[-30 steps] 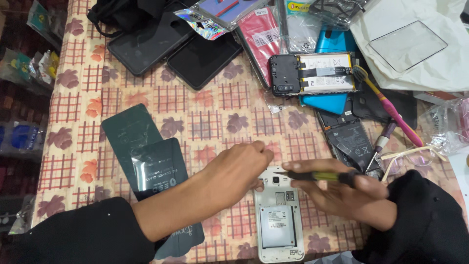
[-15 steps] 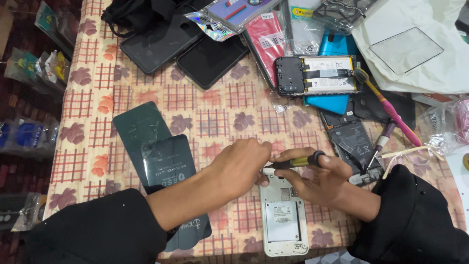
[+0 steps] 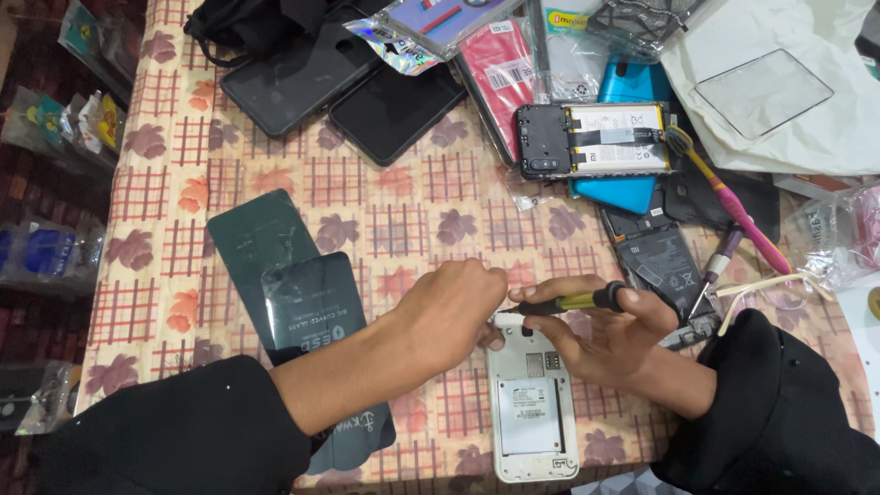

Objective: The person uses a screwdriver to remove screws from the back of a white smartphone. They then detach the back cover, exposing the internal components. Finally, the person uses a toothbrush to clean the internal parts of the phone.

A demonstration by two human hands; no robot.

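On the desk (image 3: 385, 211), an opened white phone (image 3: 532, 412) lay back-up at the near edge. The left hand (image 3: 454, 307) pinched its top corner, fingers clenched; the right hand (image 3: 610, 335) gripped a screwdriver (image 3: 573, 301) there. A slipping tip could probably gouge the phone's insides or flick a tiny screw away.

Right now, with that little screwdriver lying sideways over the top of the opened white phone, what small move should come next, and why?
Probably tilt the screwdriver upright so its tip points down into the white phone. The right hand holds it nearly flat above the phone's top edge, while the left hand pinches at that edge. The tip is hidden, so this is a guess.
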